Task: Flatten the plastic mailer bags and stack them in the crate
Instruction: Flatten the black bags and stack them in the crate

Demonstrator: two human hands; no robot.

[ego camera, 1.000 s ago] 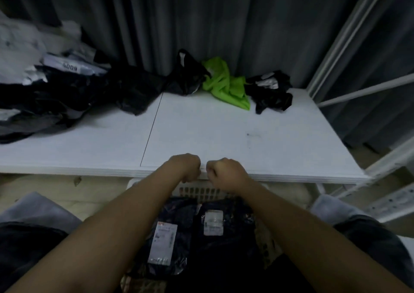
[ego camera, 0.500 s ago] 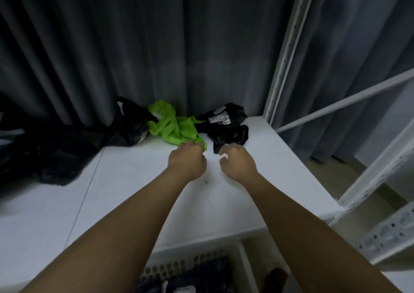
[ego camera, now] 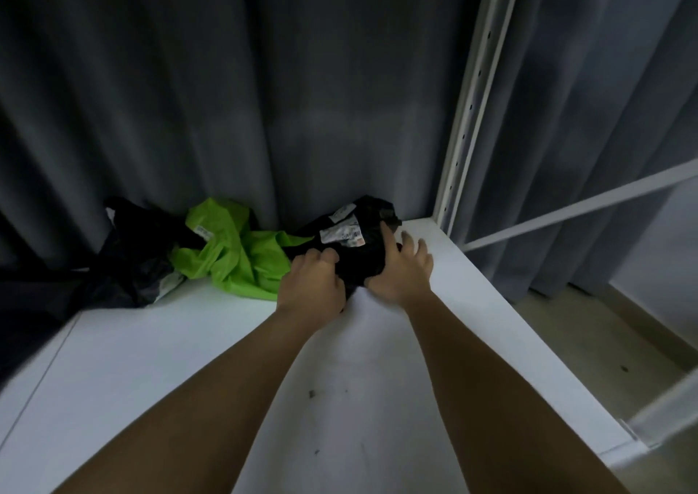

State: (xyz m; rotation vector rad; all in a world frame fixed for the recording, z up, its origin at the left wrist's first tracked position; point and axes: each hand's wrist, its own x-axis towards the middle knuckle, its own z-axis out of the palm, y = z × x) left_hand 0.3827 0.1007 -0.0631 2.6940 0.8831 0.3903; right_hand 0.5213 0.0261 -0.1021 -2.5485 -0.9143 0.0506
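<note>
At table's back corner: both hands on black mailer, labels unreadable.

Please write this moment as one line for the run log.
step: grasping crumpled black bag | left hand: grips bag | right hand: on bag, fingers spread | green bag: untouched | crate: not visible

A single head-worn view looks forward and down along both forearms onto the far right corner of the white table. It sits close, facing the grey curtain behind the table's far edge, with the white shelving upright standing at the right.
</note>
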